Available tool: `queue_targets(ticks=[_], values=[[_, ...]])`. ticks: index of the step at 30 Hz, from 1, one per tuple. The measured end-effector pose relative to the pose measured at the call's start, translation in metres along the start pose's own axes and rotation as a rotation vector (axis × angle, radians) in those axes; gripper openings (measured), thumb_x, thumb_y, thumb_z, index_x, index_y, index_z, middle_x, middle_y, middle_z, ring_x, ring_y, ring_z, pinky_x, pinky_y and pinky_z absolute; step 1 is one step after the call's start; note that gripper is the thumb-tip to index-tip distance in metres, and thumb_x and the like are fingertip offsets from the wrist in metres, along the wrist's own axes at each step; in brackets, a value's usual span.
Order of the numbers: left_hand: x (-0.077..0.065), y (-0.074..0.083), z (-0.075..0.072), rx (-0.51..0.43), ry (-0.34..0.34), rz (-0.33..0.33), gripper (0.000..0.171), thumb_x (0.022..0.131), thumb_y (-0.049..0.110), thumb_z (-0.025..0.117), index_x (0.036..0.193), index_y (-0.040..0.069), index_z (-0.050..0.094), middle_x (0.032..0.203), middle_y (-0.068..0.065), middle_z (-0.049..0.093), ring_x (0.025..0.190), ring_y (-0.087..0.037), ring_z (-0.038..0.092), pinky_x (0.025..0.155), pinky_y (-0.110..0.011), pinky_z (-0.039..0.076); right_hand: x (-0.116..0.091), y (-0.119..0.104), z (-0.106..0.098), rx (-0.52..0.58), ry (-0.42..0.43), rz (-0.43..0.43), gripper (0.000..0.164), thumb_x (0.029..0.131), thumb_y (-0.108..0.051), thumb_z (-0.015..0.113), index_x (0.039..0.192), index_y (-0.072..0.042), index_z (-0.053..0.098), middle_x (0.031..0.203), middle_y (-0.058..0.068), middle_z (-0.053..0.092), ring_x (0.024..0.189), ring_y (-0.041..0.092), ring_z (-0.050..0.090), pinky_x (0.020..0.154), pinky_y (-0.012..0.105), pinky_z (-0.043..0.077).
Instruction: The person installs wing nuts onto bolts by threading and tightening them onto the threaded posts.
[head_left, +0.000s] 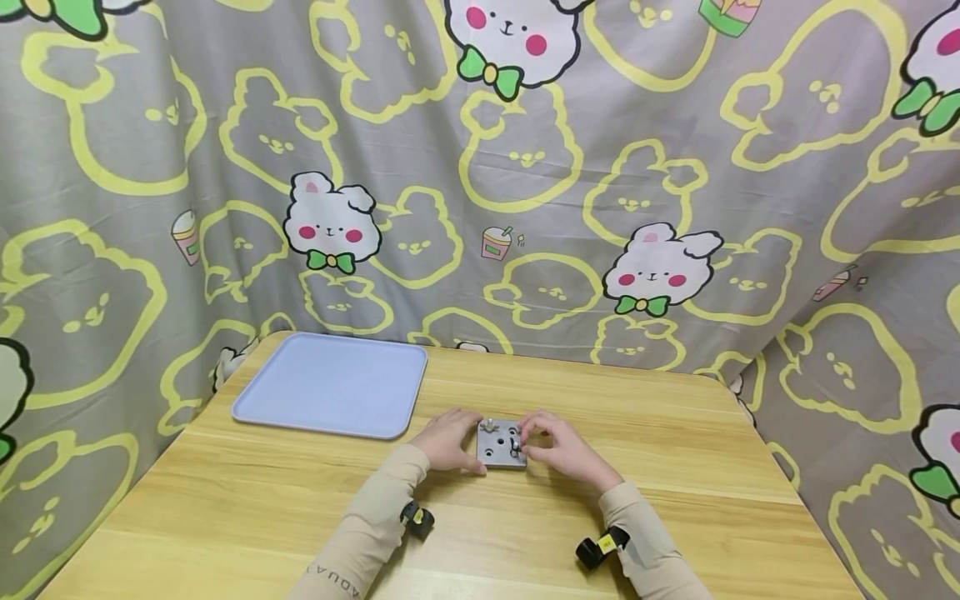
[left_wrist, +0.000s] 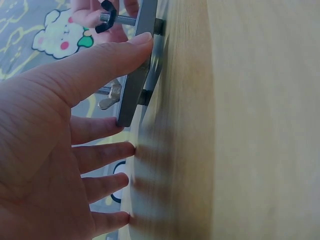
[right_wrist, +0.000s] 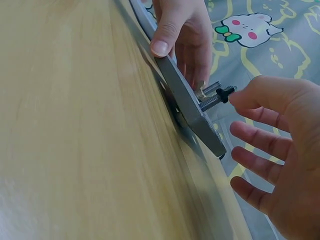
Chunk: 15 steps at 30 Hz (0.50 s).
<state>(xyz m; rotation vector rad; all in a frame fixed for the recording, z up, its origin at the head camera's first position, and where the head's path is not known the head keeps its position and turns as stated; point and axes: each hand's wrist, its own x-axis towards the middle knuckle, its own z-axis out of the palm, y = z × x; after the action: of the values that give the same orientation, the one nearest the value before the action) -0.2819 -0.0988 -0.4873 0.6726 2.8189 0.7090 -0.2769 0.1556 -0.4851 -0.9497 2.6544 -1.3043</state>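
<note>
A grey square metal plate (head_left: 504, 461) with several holes lies on the table between both hands. Its near edge is under my left thumb and its far side against the index finger, so my left hand (head_left: 448, 443) grips it. Two threaded bolts stand up through it; their heads (left_wrist: 145, 97) show below the plate. A silver wing nut (left_wrist: 114, 95) sits on the far-left bolt. On the right-hand bolt (right_wrist: 211, 103) is a black wing nut (right_wrist: 226, 94), high on the thread. My right hand (head_left: 566, 454) pinches this nut between thumb and index finger, other fingers spread.
A light blue tray (head_left: 330, 387) lies at the back left of the wooden table (head_left: 637, 417). A grey patterned curtain (head_left: 420, 225) hangs behind the table and at both sides. Each wrist wears a small black camera (head_left: 418, 518).
</note>
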Motion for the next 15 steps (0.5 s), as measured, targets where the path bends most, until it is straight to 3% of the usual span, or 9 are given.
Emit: queue_targets(ticks=[7,15], values=[[-0.0004,0.0001,-0.0002,0.005,-0.003,-0.006,0.095,0.069,0.05,0.082,0.145,0.009,0.043,0.151,-0.012,0.045,0.144,-0.039,0.031,0.118,-0.061,0.023,0.0006,0.0001,0.0006,0.005,-0.006,-0.026,0.032,0.084,-0.016,0.074,0.114,-0.01,0.064,0.119,0.008,0.064,0.113,0.027,0.057,0.095,0.054,0.048],[0.0001,-0.0006,0.0006,0.004,0.002,0.0,0.095,0.068,0.05,0.082,0.145,0.009,0.043,0.15,-0.013,0.045,0.144,-0.04,0.032,0.118,-0.061,0.024,-0.0005,-0.0001,-0.0011,0.011,0.005,-0.018,0.014,0.085,-0.014,0.07,0.098,-0.015,0.065,0.121,0.011,0.063,0.114,0.029,0.056,0.096,0.052,0.048]])
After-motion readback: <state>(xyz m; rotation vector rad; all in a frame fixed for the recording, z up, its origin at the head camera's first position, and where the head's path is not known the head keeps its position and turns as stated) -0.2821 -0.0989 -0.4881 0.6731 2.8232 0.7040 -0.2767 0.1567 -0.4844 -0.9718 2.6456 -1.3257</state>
